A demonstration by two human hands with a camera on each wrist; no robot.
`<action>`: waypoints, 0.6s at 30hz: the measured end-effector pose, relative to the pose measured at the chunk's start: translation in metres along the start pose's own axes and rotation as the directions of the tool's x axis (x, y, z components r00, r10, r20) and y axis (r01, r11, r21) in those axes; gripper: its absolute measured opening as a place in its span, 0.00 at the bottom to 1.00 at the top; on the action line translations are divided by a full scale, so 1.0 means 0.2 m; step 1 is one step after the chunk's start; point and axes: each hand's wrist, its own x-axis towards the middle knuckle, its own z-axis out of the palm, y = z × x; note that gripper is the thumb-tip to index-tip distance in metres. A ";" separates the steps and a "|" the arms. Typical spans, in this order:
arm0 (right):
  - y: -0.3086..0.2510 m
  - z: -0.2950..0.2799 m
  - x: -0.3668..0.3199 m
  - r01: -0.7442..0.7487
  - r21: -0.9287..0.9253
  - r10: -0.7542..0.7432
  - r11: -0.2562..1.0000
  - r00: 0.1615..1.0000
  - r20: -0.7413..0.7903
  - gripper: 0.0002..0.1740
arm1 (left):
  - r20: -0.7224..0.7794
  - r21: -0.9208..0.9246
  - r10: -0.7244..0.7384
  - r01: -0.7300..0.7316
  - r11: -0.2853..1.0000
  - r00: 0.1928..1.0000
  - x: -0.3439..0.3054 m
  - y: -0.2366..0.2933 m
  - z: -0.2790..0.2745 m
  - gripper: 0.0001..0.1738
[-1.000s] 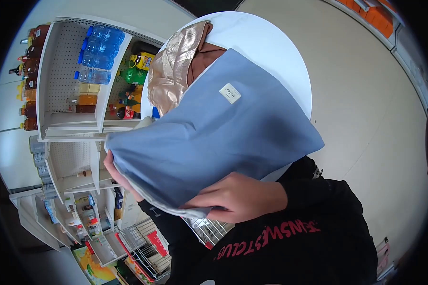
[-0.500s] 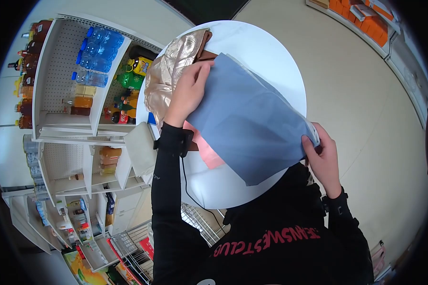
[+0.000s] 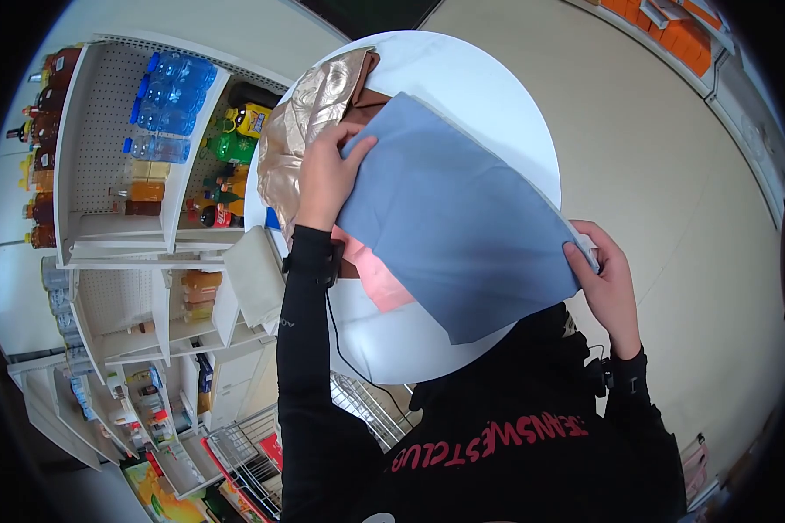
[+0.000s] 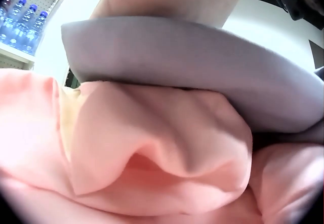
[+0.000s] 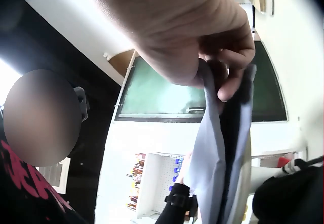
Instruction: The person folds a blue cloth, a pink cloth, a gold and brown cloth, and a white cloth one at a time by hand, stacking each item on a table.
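A flat blue cloth piece (image 3: 462,227) of more than one layer spans the space between both hands, over a round white table (image 3: 497,96). At its upper left edge my left hand (image 3: 327,174) pinches it, thumb on top. My right hand (image 3: 606,279) grips its right corner; in the right wrist view, fingers (image 5: 230,85) reach between the parted layers of the blue cloth. Beneath its left side shows a pink cloth (image 3: 379,283), bunched in folds in the left wrist view. A shiny gold cloth (image 3: 310,96) with brown fabric lies beside my left hand.
Shelves (image 3: 70,166) with water bottles (image 3: 174,91) and other drinks stand at the left. A beige cloth-like panel (image 3: 255,279) is at the table's left edge. A wire cart (image 3: 244,444) stands below left. A thin cable (image 3: 344,340) hangs from the left wrist.
The blue cloth has turned, and its label no longer shows. My left hand has moved from under its lower edge to its upper left; my right hand has moved to the right corner.
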 end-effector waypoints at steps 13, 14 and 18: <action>0.11 -0.08 0.01 -0.091 -0.073 0.100 0.993 0.988 0.121 0.14 | 0.164 -0.211 -0.246 0.278 0.937 0.955 -0.32 -0.13 -0.25 0.24; 0.12 -0.08 0.02 -0.087 -0.078 0.096 0.993 0.987 0.126 0.14 | 0.192 -0.267 -0.235 0.281 0.922 0.953 -0.34 -0.13 -0.27 0.25; 0.14 -0.08 0.03 -0.040 0.064 0.032 0.997 0.992 0.121 0.11 | 0.207 -0.458 -0.215 0.289 0.841 0.954 -0.36 -0.11 -0.31 0.24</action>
